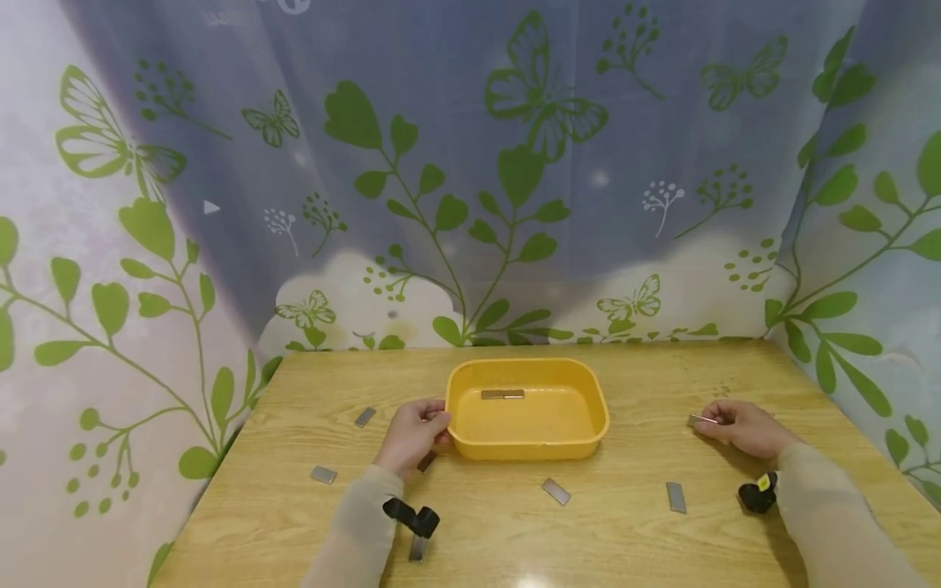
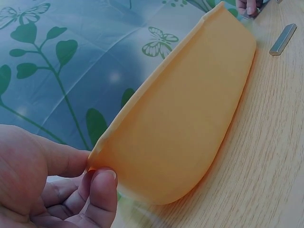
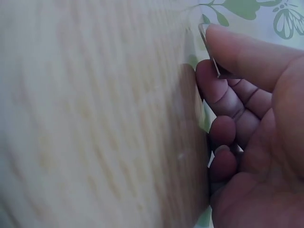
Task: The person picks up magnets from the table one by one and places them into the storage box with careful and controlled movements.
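Observation:
A yellow plastic tub (image 1: pixel 529 447) stands on the wooden table, with two small flat metal blocks (image 1: pixel 503 394) end to end inside it. My left hand (image 1: pixel 414 434) pinches the tub's left rim between thumb and fingers; the left wrist view shows the tub's outer wall (image 2: pixel 185 109) beyond the fingertips. Off to the right, my right hand (image 1: pixel 746 429) holds another metal block (image 1: pixel 702 420) between thumb and index finger. In the right wrist view this thin block (image 3: pixel 209 50) is seen nearly edge-on, just beside the tabletop, and the other fingers are curled.
Several like metal blocks lie scattered on the table (image 1: pixel 588 539): one left of the tub (image 1: pixel 364 417), one farther left (image 1: pixel 323 474), one in front (image 1: pixel 556 492), one front right (image 1: pixel 676 497). Another sits by the left wrist (image 1: pixel 418 547). A patterned curtain (image 1: pixel 441 204) hangs behind.

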`<state>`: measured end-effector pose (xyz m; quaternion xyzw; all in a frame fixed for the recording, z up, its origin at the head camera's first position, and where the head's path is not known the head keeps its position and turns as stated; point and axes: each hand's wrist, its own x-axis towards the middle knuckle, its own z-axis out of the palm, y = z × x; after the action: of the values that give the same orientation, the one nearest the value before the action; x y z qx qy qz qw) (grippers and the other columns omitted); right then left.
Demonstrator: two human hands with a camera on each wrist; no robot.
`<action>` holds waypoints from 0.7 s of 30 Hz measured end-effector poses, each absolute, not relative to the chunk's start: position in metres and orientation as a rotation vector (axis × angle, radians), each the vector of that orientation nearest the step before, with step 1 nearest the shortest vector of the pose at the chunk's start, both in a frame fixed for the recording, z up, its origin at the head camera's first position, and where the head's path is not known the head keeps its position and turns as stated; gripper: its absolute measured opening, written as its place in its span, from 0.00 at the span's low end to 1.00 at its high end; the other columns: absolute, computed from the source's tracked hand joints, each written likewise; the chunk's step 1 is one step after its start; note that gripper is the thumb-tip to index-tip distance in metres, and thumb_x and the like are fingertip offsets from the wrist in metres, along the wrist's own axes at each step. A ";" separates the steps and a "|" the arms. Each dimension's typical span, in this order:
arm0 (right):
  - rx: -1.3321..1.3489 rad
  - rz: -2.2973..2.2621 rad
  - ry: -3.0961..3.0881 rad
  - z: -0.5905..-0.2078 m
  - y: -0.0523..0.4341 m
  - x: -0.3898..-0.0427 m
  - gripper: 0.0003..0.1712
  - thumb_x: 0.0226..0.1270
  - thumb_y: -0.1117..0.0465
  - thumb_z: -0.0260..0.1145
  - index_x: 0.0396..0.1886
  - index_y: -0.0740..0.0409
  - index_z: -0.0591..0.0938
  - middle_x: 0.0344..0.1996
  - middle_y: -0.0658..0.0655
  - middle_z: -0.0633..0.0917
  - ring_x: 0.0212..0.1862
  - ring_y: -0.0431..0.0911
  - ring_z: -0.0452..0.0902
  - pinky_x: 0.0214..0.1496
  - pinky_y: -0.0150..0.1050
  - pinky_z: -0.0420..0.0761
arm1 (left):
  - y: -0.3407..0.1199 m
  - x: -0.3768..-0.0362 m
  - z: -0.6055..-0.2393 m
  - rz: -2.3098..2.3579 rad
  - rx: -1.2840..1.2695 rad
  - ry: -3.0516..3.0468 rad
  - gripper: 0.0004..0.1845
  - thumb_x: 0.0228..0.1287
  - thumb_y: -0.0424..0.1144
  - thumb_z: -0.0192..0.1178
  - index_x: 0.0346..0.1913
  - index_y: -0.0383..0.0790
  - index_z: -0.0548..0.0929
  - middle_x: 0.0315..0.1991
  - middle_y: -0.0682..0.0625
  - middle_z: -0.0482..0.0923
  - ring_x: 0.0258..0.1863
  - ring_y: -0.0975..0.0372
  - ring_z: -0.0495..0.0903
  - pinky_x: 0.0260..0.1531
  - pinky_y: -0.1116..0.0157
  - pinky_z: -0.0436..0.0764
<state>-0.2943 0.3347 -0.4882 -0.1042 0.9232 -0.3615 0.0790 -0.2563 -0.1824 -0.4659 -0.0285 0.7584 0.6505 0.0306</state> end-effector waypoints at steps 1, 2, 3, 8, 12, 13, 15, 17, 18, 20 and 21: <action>-0.312 -1.082 2.762 -0.488 0.335 -0.295 0.18 0.68 0.48 0.63 0.38 0.60 0.77 0.26 0.52 0.74 0.28 0.42 0.67 0.31 0.35 0.67 | -0.182 -0.257 -0.466 2.005 -0.092 2.336 0.17 0.69 0.30 0.55 0.58 0.24 0.74 0.39 0.42 0.75 0.28 0.60 0.77 0.33 0.62 0.82; -0.315 -1.083 2.758 -0.487 0.334 -0.295 0.18 0.68 0.48 0.63 0.38 0.60 0.77 0.26 0.52 0.73 0.28 0.42 0.67 0.31 0.35 0.67 | -0.183 -0.259 -0.470 2.007 -0.094 2.336 0.17 0.69 0.30 0.56 0.58 0.25 0.75 0.39 0.42 0.74 0.28 0.60 0.77 0.33 0.63 0.82; -0.320 -1.080 2.755 -0.487 0.334 -0.295 0.19 0.68 0.47 0.63 0.38 0.60 0.77 0.26 0.52 0.73 0.28 0.42 0.67 0.31 0.35 0.67 | -0.183 -0.259 -0.469 2.007 -0.097 2.335 0.17 0.69 0.30 0.56 0.57 0.25 0.75 0.39 0.42 0.74 0.28 0.60 0.77 0.33 0.63 0.82; -0.320 -1.060 2.763 -0.488 0.332 -0.294 0.19 0.68 0.47 0.63 0.39 0.60 0.78 0.28 0.53 0.73 0.29 0.42 0.66 0.31 0.35 0.67 | -0.183 -0.259 -0.468 2.005 -0.110 2.330 0.17 0.69 0.31 0.56 0.58 0.26 0.75 0.39 0.42 0.74 0.29 0.59 0.77 0.33 0.63 0.82; -0.336 -1.042 2.784 -0.488 0.329 -0.293 0.19 0.68 0.49 0.63 0.42 0.61 0.78 0.29 0.53 0.74 0.30 0.42 0.66 0.30 0.34 0.67 | -0.183 -0.258 -0.467 2.016 -0.094 2.331 0.17 0.69 0.30 0.56 0.58 0.25 0.75 0.39 0.42 0.74 0.28 0.60 0.77 0.32 0.65 0.82; -0.334 -1.031 2.790 -0.487 0.328 -0.293 0.19 0.68 0.49 0.63 0.42 0.61 0.78 0.30 0.53 0.74 0.30 0.42 0.66 0.30 0.34 0.67 | -0.183 -0.257 -0.467 2.020 -0.089 2.326 0.18 0.69 0.30 0.56 0.58 0.24 0.74 0.39 0.42 0.74 0.28 0.60 0.77 0.32 0.65 0.82; -0.352 -0.973 2.825 -0.485 0.326 -0.292 0.18 0.68 0.49 0.63 0.42 0.60 0.79 0.30 0.53 0.76 0.31 0.42 0.67 0.32 0.35 0.69 | -0.183 -0.257 -0.467 2.024 -0.082 2.315 0.18 0.69 0.30 0.56 0.58 0.24 0.74 0.38 0.42 0.73 0.28 0.60 0.77 0.31 0.65 0.82; -0.366 -0.894 2.869 -0.483 0.324 -0.292 0.19 0.67 0.47 0.64 0.42 0.59 0.80 0.30 0.52 0.77 0.31 0.43 0.68 0.33 0.37 0.70 | -0.183 -0.257 -0.467 2.026 -0.082 2.302 0.18 0.69 0.30 0.55 0.58 0.23 0.74 0.38 0.42 0.73 0.28 0.60 0.77 0.32 0.65 0.82; -0.375 -0.859 2.889 -0.481 0.324 -0.293 0.19 0.67 0.46 0.64 0.42 0.58 0.81 0.30 0.52 0.77 0.31 0.44 0.68 0.33 0.38 0.70 | -0.183 -0.258 -0.468 2.027 -0.080 2.297 0.18 0.69 0.29 0.55 0.58 0.23 0.74 0.38 0.42 0.73 0.28 0.60 0.77 0.32 0.65 0.82; -0.397 -0.792 2.923 -0.479 0.323 -0.294 0.19 0.66 0.45 0.64 0.42 0.56 0.81 0.28 0.51 0.77 0.30 0.44 0.68 0.32 0.40 0.69 | -0.183 -0.259 -0.468 2.022 -0.078 2.293 0.18 0.69 0.29 0.55 0.58 0.22 0.73 0.37 0.42 0.73 0.28 0.60 0.77 0.33 0.63 0.82; -0.403 -0.768 2.937 -0.478 0.323 -0.294 0.19 0.65 0.45 0.65 0.42 0.56 0.81 0.27 0.51 0.76 0.29 0.44 0.68 0.32 0.40 0.69 | -0.184 -0.259 -0.467 2.018 -0.074 2.295 0.18 0.69 0.29 0.55 0.58 0.21 0.73 0.37 0.42 0.74 0.28 0.60 0.77 0.34 0.62 0.82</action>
<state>-0.2942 0.3231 -0.4782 -0.1316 0.9583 -0.2505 0.0394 -0.2587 -0.1836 -0.4673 -0.0240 0.7500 0.6597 0.0423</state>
